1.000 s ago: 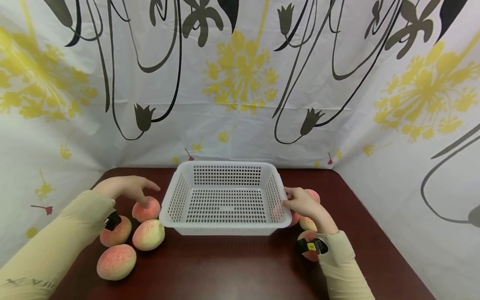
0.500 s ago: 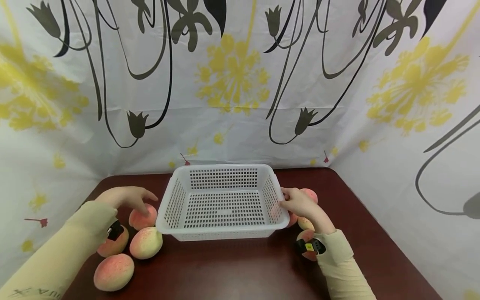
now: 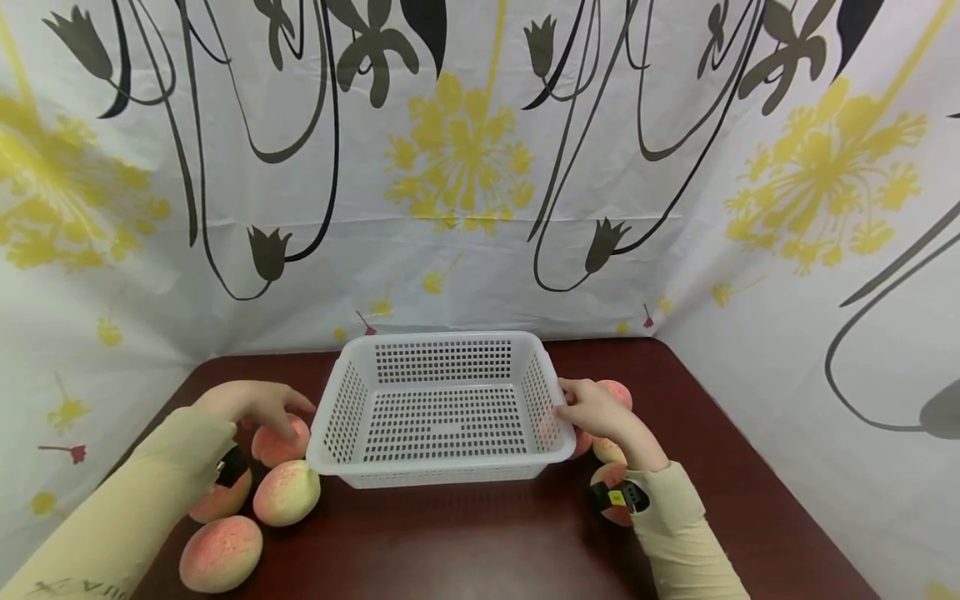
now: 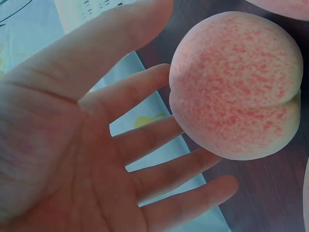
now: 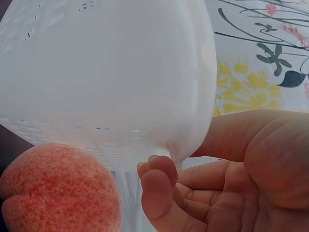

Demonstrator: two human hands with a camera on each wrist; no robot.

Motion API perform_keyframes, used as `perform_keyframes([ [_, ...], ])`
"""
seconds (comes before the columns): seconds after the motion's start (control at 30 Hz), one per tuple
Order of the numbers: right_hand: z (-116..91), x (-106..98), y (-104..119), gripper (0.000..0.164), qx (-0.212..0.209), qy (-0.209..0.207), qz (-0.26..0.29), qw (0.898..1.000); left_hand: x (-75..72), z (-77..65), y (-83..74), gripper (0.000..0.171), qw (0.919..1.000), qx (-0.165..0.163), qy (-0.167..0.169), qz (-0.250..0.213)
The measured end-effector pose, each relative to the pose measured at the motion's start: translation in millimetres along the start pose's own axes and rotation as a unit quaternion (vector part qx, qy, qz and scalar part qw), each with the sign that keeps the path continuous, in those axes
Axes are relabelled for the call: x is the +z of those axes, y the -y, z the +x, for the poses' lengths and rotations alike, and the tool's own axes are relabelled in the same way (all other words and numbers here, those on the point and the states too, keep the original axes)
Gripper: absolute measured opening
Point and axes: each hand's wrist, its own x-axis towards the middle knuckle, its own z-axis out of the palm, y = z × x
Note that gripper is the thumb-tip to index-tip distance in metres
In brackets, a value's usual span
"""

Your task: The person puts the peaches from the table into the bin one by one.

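A white perforated plastic basket [image 3: 446, 471] stands at the middle of the dark table. My right hand [image 3: 603, 410] grips its right rim; in the right wrist view the curled fingers [image 5: 159, 191] lie below the rim, and the thumb is partly hidden behind it. To the left, my left hand [image 3: 251, 404] reaches over a pink peach [image 3: 281, 442]. In the left wrist view its fingers are spread and fairly straight, the tips right at the side of that peach [image 4: 236, 87], with the palm facing the camera.
More peaches lie on the left, among them a yellowish peach [image 3: 287, 493] near the basket and a pink one [image 3: 221, 554] in front. Several peaches, such as a partly hidden peach [image 3: 617, 393], surround my right hand. A patterned cloth [image 3: 465, 283] hangs behind and beside the table [image 3: 450, 550].
The head view has shifted slightly, so the whole scene sits a little lower and further left. Both hands keep nearly the same places at the peach and the basket rim.
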Motion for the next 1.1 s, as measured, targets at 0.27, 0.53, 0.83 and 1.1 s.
perform_keyframes([
  [0.27, 0, 1, -2, 0.06, 0.006, 0.003, 0.015, 1.0, -0.1, 1.7, 3.3, 0.062, 0.9998, 0.006, 0.017, -0.01],
  [0.53, -1, -3, -1, 0.055, -0.021, 0.01, 0.022, 0.999, 1.2, -1.2, 5.7, 0.068, 0.9973, -0.037, 0.011, -0.063],
  [0.83, -1, -2, -3, 0.054, -0.01, 0.01, 0.026, 1.0, 30.7, -71.2, -26.9, 0.058, 0.8914, -0.117, -0.08, -0.43],
  [1.1, -2, -1, -1, 0.054, -0.01, 0.009, 0.02, 1.0, 40.1, -100.2, -49.1, 0.038, 0.8328, -0.096, -0.069, -0.541],
])
